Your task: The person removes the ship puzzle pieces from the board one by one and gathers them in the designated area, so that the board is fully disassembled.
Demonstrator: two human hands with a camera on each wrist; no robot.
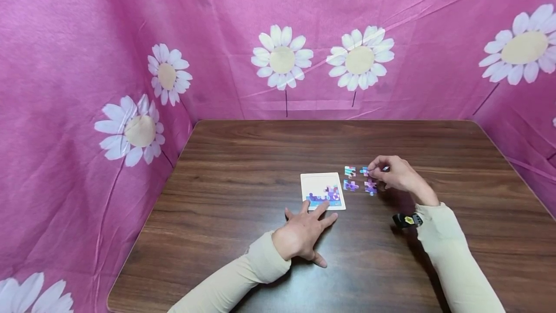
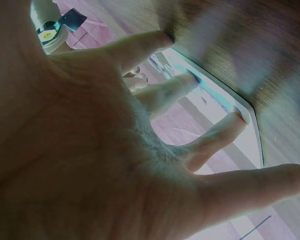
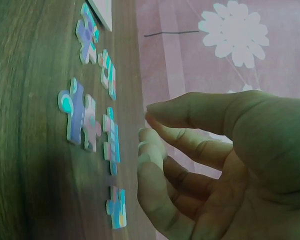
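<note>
A white puzzle tray (image 1: 319, 181) lies on the table with a partly filled purple and blue picture (image 1: 323, 196) in its lower part. My left hand (image 1: 302, 231) is spread flat, its fingertips resting on the tray's near edge. To the right of the tray lie several loose jigsaw pieces (image 1: 350, 172). Over the rightmost of these hovers my right hand (image 1: 395, 174), fingers loosely bent. Thumb and index finger come close together in the right wrist view, and no piece shows between them. A blue piece (image 3: 111, 142) and a further piece (image 3: 118, 207) lie beside the fingertips.
The brown wooden table (image 1: 243, 158) is backed by a pink cloth (image 1: 226, 62) with white daisies. A black strap device (image 1: 407, 220) sits at the right wrist, by the cream sleeve (image 1: 447, 235).
</note>
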